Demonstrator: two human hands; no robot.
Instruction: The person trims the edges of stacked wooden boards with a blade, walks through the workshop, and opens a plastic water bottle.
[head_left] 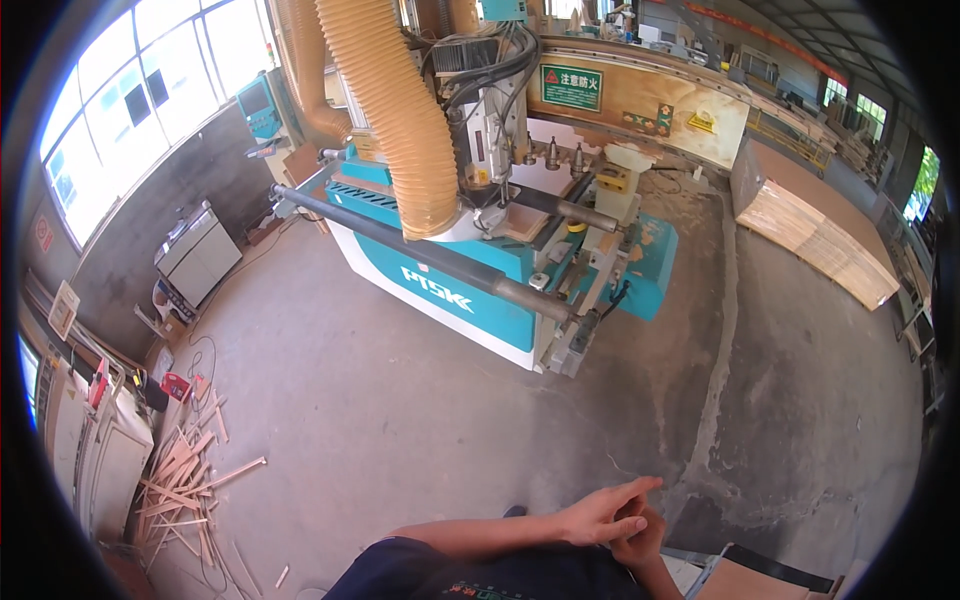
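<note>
Low in the view, my left hand [598, 516] reaches across the front of my body and overlaps my right hand [643, 541]. The index finger of the left hand is stretched out to the right, with its thumb apart below it, and no object shows in it. My right hand is raised close against the left one, its fingers bent and mostly hidden behind it. Farther off, beyond a stretch of floor, stands a teal and white woodworking router machine [440, 290] with a ribbed tan dust hose [390, 120] coming down to its spindle head.
Wood offcuts [185, 480] lie heaped on the floor at left, beside a white machine cabinet [115, 450]. A grey cabinet [200, 255] stands by the wall. Stacked boards [815, 235] rest at right. A brown panel [745, 580] is at the lower right edge.
</note>
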